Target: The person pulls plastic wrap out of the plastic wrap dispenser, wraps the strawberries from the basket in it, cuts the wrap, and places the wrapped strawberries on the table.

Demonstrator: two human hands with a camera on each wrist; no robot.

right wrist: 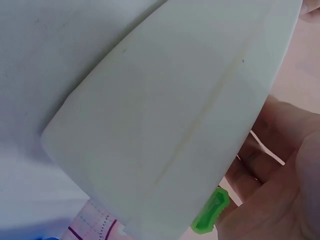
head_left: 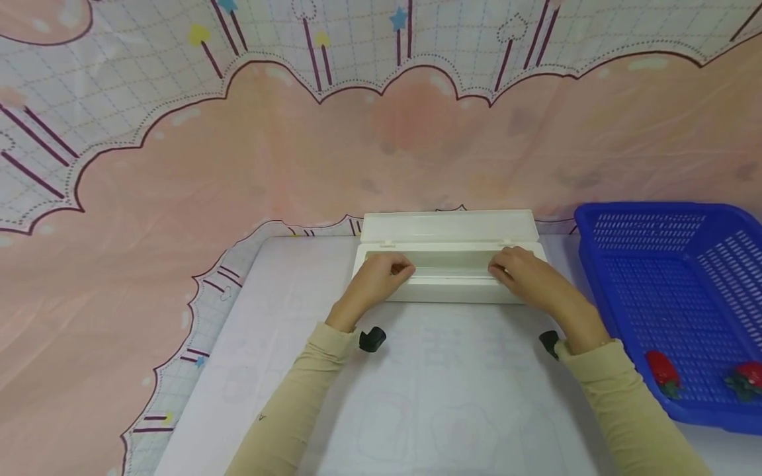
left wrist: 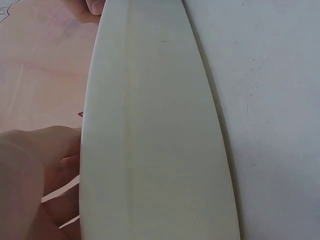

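Observation:
A long white box (head_left: 458,291) lies on the white tabletop with its hinged lid (head_left: 449,227) folded back behind it. Over the left end of its opening is my left hand (head_left: 381,274), fingers bent down toward the inside. My right hand (head_left: 526,277) is in a like pose at the right end. The box's front wall fills both wrist views and hides the fingertips, so what they pinch is unclear. Beside the right fingers in the right wrist view, a small green piece (right wrist: 210,212) shows past the box's edge.
On the right stands a blue plastic basket (head_left: 684,317) with a red strawberry (head_left: 662,371) and another strawberry (head_left: 747,378) in it. A pink patterned cloth (head_left: 333,158) covers the area behind the tabletop. Small black objects (head_left: 373,339) show beside both wrists.

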